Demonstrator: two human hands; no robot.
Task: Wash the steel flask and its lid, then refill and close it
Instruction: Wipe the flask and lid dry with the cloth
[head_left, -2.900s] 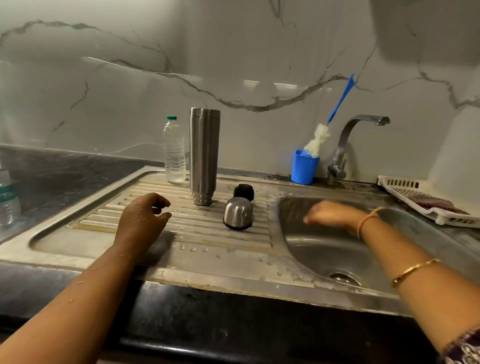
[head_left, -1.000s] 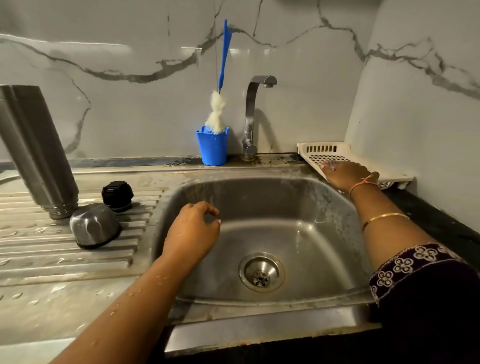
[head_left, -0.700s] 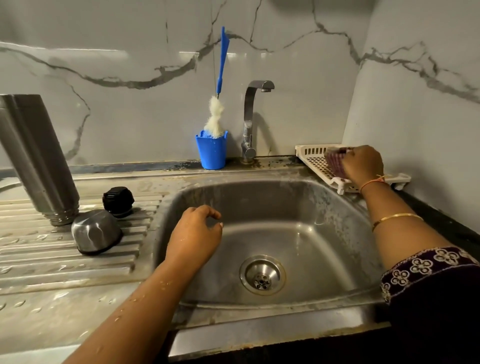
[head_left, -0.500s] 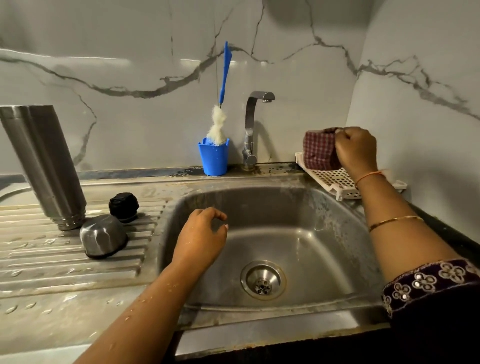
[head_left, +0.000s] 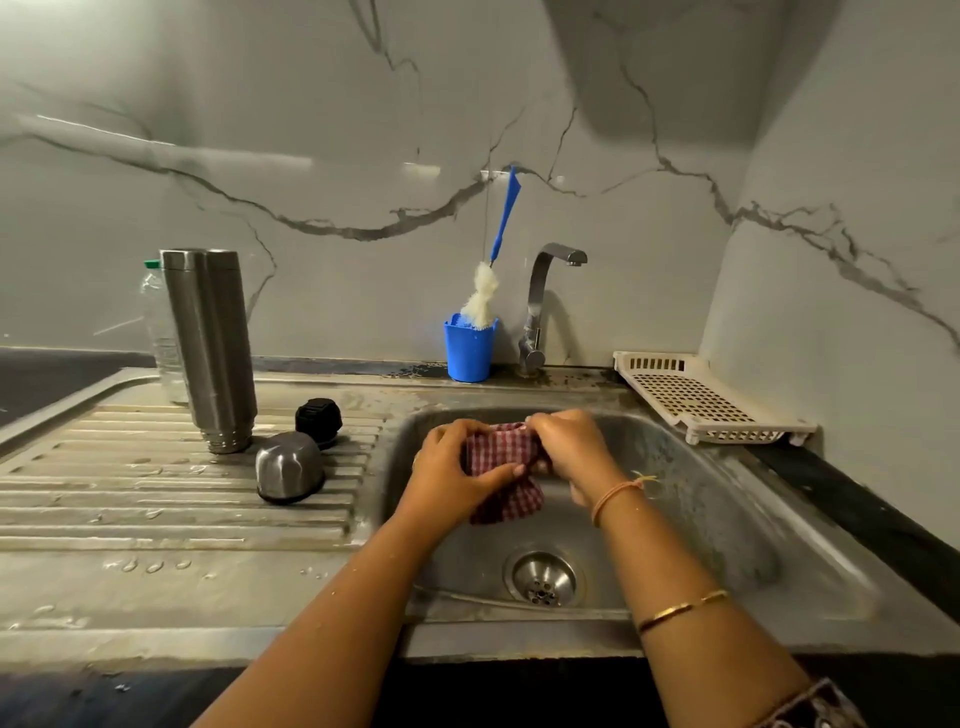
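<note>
Gripped red checked cloth (head_left: 503, 453) in left hand (head_left: 451, 486) and right hand (head_left: 574, 451) over the sink (head_left: 727, 525), near its back rim.

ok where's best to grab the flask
The flask stands upside down on its narrow threaded neck, so grip round the smooth mid-body, probably from the front. The bottle stands close behind it on the left, and the cap lies by its base, so a low grip looks crowded.

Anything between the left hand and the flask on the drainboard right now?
Yes. The steel cap and the black stopper lie on the drainboard between the left hand and the flask, close to its base. That hand and the right hand both grip the checked cloth.
</note>
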